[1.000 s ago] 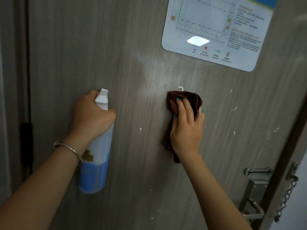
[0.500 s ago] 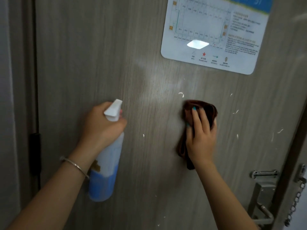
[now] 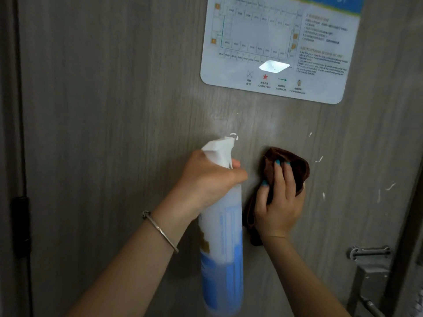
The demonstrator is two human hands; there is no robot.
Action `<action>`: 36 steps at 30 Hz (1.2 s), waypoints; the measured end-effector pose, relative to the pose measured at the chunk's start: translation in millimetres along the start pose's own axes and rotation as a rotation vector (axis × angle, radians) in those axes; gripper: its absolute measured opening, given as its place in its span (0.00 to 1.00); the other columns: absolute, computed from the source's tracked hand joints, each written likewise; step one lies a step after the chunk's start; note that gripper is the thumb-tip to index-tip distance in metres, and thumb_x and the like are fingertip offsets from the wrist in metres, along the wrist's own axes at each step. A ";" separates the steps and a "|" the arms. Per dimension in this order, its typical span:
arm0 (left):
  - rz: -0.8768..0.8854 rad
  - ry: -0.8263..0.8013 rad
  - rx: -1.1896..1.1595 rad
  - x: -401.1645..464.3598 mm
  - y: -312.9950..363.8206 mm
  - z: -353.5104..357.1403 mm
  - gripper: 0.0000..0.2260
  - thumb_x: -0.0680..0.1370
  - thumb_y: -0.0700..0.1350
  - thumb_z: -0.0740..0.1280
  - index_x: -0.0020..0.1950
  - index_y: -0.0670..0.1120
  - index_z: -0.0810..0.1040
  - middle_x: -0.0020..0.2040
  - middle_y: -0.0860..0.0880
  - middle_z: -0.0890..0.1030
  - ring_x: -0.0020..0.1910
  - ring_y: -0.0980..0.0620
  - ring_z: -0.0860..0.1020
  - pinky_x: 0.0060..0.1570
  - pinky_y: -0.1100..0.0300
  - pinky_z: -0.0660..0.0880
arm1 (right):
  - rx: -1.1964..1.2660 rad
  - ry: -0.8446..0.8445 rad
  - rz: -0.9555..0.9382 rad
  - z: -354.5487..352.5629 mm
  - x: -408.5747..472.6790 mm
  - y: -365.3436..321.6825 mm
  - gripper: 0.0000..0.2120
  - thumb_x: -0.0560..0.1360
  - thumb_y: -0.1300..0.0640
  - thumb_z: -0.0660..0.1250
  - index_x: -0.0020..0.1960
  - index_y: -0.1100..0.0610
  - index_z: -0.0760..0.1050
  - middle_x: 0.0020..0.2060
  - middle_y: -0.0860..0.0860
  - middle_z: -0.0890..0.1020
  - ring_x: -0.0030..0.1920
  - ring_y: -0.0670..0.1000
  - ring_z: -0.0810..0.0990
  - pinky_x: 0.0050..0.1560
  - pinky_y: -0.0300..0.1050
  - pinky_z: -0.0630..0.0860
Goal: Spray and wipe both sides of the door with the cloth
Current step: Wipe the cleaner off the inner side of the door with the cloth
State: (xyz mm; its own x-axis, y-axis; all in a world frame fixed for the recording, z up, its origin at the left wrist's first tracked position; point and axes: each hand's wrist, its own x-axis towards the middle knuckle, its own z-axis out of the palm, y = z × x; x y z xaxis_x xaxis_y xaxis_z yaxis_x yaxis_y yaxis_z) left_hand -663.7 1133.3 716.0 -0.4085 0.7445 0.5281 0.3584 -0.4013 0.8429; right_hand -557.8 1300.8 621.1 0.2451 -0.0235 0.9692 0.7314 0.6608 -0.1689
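The scene is dim and greyish overall; a bright white rectangular glare patch sits on the glossy white laminated floor-plan sign, up above the right hand, reflecting a light behind the camera; a paler sheen spreads over the grey wood-grain door just above both hands, fading to deep shadow far to the left of the left hand and along the frame edge beyond the right hand; the translucent white-and-blue spray bottle is smeared by motion blur at its lower end; the sign's small print is soft and unreadable; the wide lens bends straight lines near the borders.
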 end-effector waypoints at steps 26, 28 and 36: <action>-0.024 0.052 0.071 10.6 -11.7 7.1 0.08 0.57 0.46 0.69 0.33 0.55 0.83 0.41 0.49 0.86 0.45 0.47 0.85 0.55 0.45 0.80 | 0.002 -0.040 0.034 -2.5 -3.2 0.2 0.22 0.76 0.54 0.60 0.69 0.58 0.75 0.68 0.54 0.75 0.61 0.64 0.75 0.68 0.55 0.68; -0.029 0.041 0.075 10.9 -11.8 4.6 0.06 0.59 0.43 0.69 0.34 0.49 0.82 0.37 0.50 0.85 0.43 0.48 0.85 0.52 0.50 0.81 | 0.001 -0.038 0.041 -3.2 -3.1 -0.4 0.22 0.76 0.54 0.60 0.68 0.57 0.76 0.68 0.53 0.75 0.61 0.63 0.73 0.68 0.55 0.68; -0.050 0.081 0.088 1.2 -6.2 -18.0 0.02 0.58 0.44 0.66 0.27 0.51 0.75 0.31 0.51 0.78 0.45 0.39 0.84 0.51 0.41 0.80 | 0.004 -0.064 0.057 -2.3 -1.4 -2.5 0.21 0.78 0.54 0.60 0.69 0.57 0.75 0.68 0.54 0.76 0.63 0.65 0.74 0.68 0.54 0.66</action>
State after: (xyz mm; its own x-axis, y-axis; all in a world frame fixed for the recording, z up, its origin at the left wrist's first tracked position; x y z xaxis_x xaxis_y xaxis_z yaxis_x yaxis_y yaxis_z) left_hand -681.5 1127.0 713.2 -0.4929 0.7152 0.4955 0.4068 -0.3140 0.8578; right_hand -558.6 1297.5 619.8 0.2446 0.0621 0.9676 0.7146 0.6630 -0.2232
